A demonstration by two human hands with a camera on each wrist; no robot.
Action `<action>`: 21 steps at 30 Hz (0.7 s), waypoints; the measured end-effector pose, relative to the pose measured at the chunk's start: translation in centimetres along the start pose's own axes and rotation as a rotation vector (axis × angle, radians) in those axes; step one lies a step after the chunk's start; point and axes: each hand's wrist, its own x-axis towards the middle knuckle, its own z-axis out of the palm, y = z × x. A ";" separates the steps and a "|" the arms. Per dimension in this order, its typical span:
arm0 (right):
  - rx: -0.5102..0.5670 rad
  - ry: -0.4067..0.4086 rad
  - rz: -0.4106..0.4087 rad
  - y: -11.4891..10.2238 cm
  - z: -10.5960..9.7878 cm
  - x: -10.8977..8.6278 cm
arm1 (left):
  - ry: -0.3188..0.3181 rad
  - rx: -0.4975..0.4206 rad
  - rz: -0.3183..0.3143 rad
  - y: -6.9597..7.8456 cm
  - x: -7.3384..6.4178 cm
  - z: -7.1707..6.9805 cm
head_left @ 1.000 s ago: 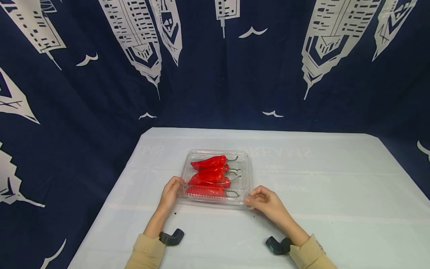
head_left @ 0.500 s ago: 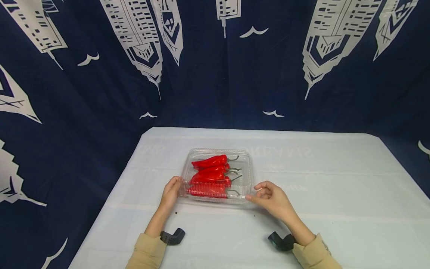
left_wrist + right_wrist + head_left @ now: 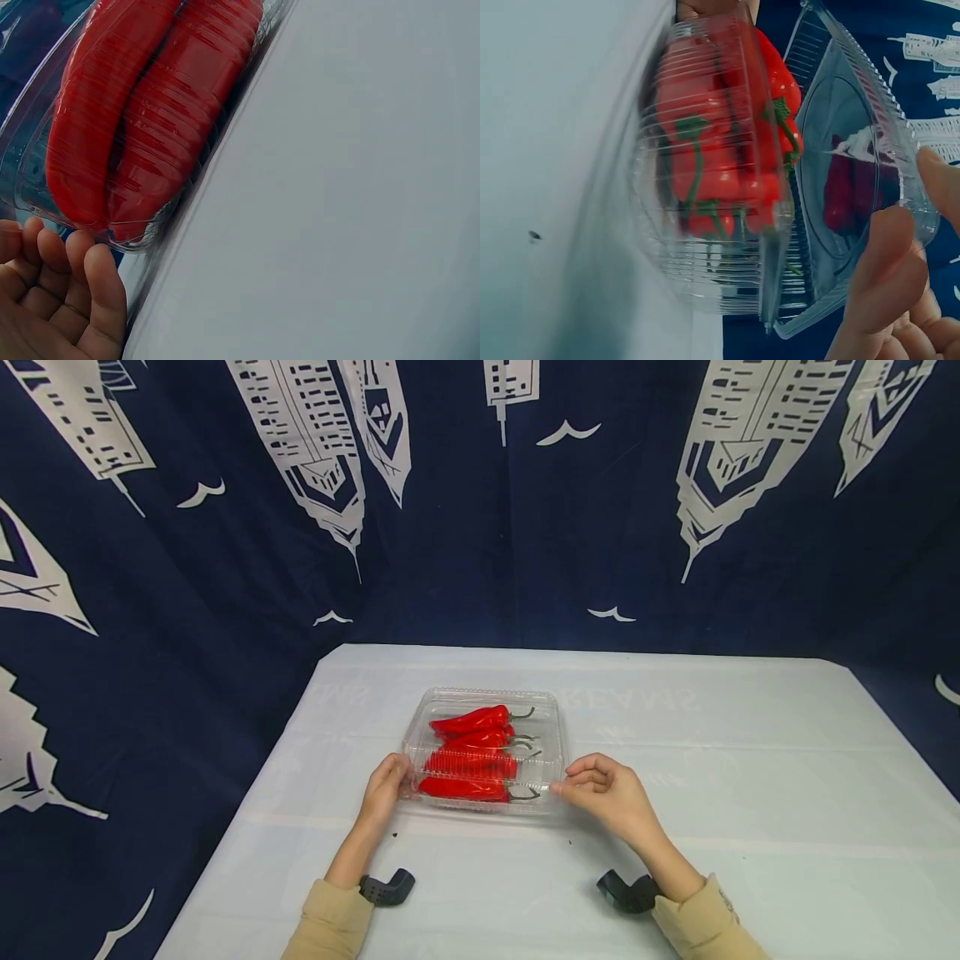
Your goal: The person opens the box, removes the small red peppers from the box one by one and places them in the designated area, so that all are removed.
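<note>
A clear plastic clamshell container (image 3: 551, 722) rests on the white table with several red peppers (image 3: 468, 789) lying in it, their green stems pointing right. In the right wrist view, its lid (image 3: 836, 135) stands partly raised from the ribbed base (image 3: 742, 300). At the container's front right, my right hand (image 3: 611, 793) pinches the lid's edge between thumb (image 3: 881, 255) and forefinger. My left hand (image 3: 385, 785) holds the left end of the container; in the left wrist view its fingers (image 3: 105, 289) curl against the corner, and the thumb's placement is unclear.
The white table (image 3: 750, 777) extends around the container, with small dark specks near its front. A dark blue cloth (image 3: 465, 568) printed with white buildings and birds hangs behind and to the left. Each wrist wears a dark device (image 3: 388, 888).
The lid's front edge has risen and moved back over the peppers, uncovering the front pepper. My right hand has moved slightly up and right; the left hand stays nearly still.
</note>
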 end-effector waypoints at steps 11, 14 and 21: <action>0.006 0.060 -0.198 -1.3 -0.8 1.1 | -0.013 -0.046 -0.016 0.1 0.1 0.2; 0.026 0.073 -0.256 -1.7 -1.0 1.5 | -0.022 -0.057 -0.029 0.1 0.1 0.2; 0.103 0.143 -0.350 -2.4 -1.0 2.7 | -0.033 -0.095 -0.083 0.4 0.0 0.1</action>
